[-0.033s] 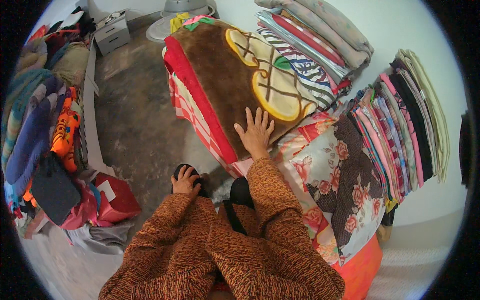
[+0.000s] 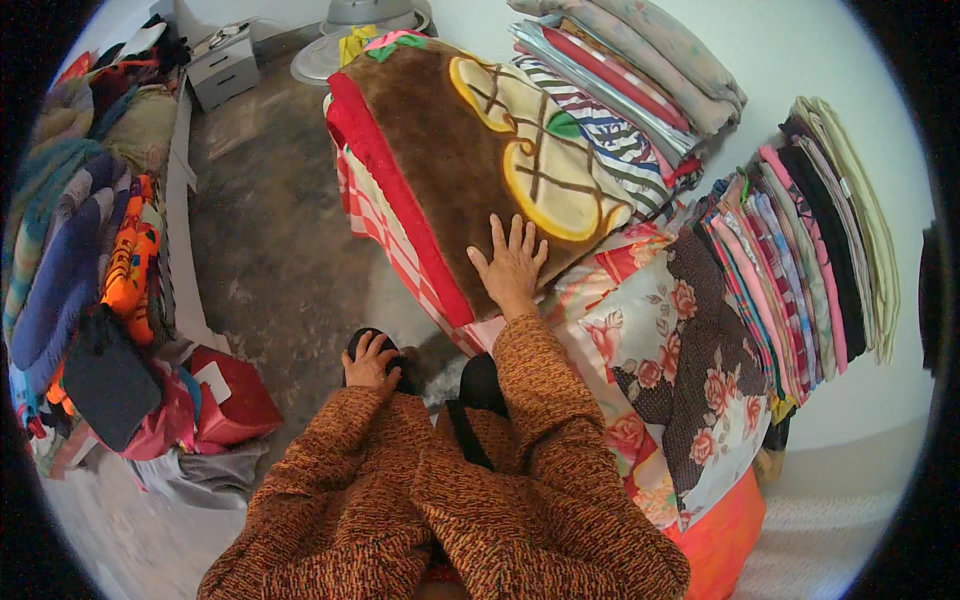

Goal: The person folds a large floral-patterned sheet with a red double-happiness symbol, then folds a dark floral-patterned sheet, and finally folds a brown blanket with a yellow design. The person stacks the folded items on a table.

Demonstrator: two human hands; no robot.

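Note:
My right hand (image 2: pixel 512 268) lies flat, fingers spread, on the near corner of a folded plush blanket (image 2: pixel 420 170). The blanket is brown with a red border and cream, yellow-edged shapes. It tops a pile with a red-and-white checked cloth (image 2: pixel 385 245) hanging below it. Lower and to the left, my left hand (image 2: pixel 371 362) rests palm down with its fingers apart. Under it is something black, part of my leg or shoe; I cannot tell which. A patterned cloth with roses (image 2: pixel 700 385) lies to the right of my right forearm.
Folded fabrics (image 2: pixel 800 260) stack against the right wall, with thick folded bedding (image 2: pixel 660 60) behind the blanket. At left are heaped clothes (image 2: pixel 70 260), a red box (image 2: pixel 232 398) and a small white drawer unit (image 2: pixel 224 70). A grey metal pot (image 2: pixel 370 12) stands at the back.

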